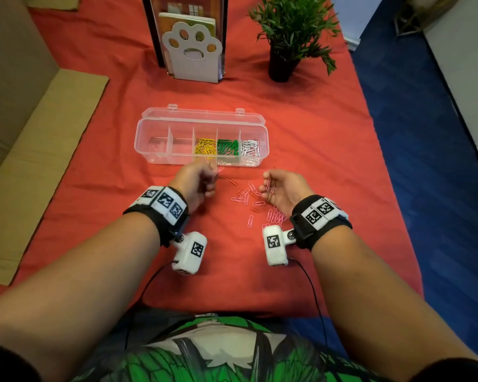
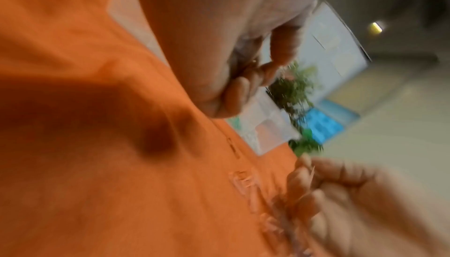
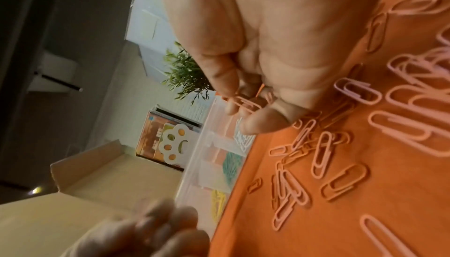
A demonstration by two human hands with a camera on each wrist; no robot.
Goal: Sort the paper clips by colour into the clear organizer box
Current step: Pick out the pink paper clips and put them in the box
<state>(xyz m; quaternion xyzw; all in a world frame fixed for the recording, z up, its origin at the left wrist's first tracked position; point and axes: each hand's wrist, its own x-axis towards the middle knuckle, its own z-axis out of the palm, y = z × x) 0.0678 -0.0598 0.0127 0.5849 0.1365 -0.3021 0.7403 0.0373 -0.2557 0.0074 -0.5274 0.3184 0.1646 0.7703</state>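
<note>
The clear organizer box point(image 1: 149, 150) stands open in the middle of the red cloth. From the middle to the right its compartments hold yellow clips point(image 1: 204, 149), green clips point(image 1: 228, 147) and white clips point(image 1: 250, 150); the two left compartments look empty. Several pink clips point(image 1: 244, 198) lie scattered between my hands. My left hand point(image 1: 213, 175), blurred, hovers just in front of the box, fingers curled, with a pink clip point(image 1: 220, 169) at its fingertips. My right hand point(image 1: 267, 188) lies palm up over the pile, pinching pink clips point(image 3: 243, 102) between thumb and fingers.
A white paw-shaped book stand point(image 1: 192, 53) and a potted plant point(image 1: 287, 37) stand behind the box. Flat cardboard point(image 1: 39, 150) lies at the left. The cloth's right edge drops to blue floor point(image 1: 425, 161).
</note>
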